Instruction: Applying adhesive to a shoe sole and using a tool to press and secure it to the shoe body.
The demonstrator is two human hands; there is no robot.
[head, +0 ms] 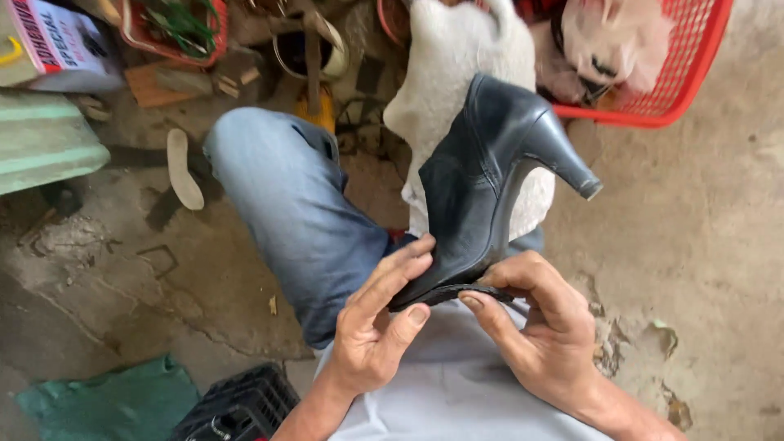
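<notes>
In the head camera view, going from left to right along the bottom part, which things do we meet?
Green cloth → black crate → left hand → right hand, both hands holding the black high-heeled boot.

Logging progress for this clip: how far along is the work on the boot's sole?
Done: the thin dark sole already lies along the forefoot of the black high-heeled boot. In hand: the left hand braces the toe side while the right hand pinches the sole's edge against the boot. Left: a gap shows at that edge, so it does not look fully seated. Whether any glue is on cannot be told.
</notes>
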